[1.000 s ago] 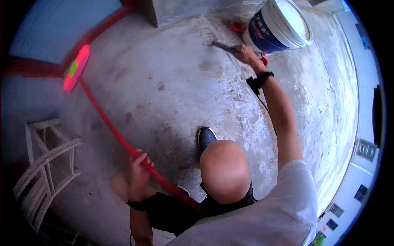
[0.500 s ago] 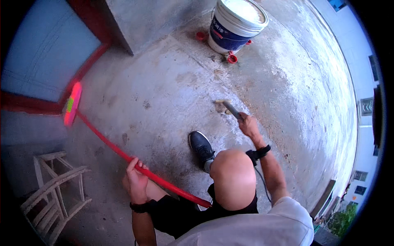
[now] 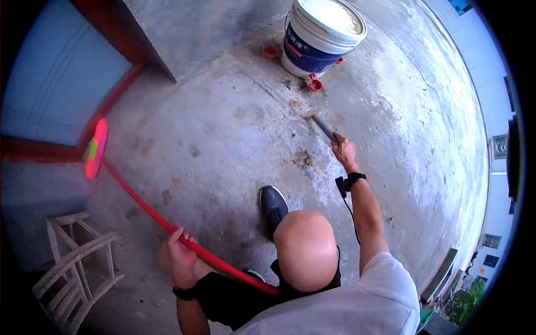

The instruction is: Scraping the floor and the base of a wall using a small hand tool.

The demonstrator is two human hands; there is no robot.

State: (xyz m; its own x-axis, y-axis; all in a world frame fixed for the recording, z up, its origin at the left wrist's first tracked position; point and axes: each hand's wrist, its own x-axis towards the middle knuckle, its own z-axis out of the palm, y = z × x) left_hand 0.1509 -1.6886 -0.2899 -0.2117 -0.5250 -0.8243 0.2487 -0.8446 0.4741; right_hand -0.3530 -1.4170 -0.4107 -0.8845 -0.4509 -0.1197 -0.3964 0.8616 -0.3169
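A long red pole (image 3: 167,226) with a flat pink and green head (image 3: 95,148) is seen slanting from lower centre up to the left of the frame, its head lying against the foot of a blue wall (image 3: 56,84) edged in red. A short tool with a dark handle (image 3: 324,127) is pointed at a patch of brown dirt (image 3: 304,159) on the grey concrete floor (image 3: 223,128) at centre right.

Open floor is shown across the middle and right of the frame. It is bounded at upper centre by a grey wall corner (image 3: 184,33) and a white and blue bucket (image 3: 321,36) ringed by small red caps (image 3: 315,85), and at lower left by a pale wooden chair (image 3: 72,262). A black shoe (image 3: 273,204) is planted at centre.

The pole is gripped by the left hand (image 3: 181,259), fingers wrapped fully round the shaft. The tool's handle is enclosed by the right hand (image 3: 344,151), fingers curled tight, a black band (image 3: 352,180) worn at the wrist.
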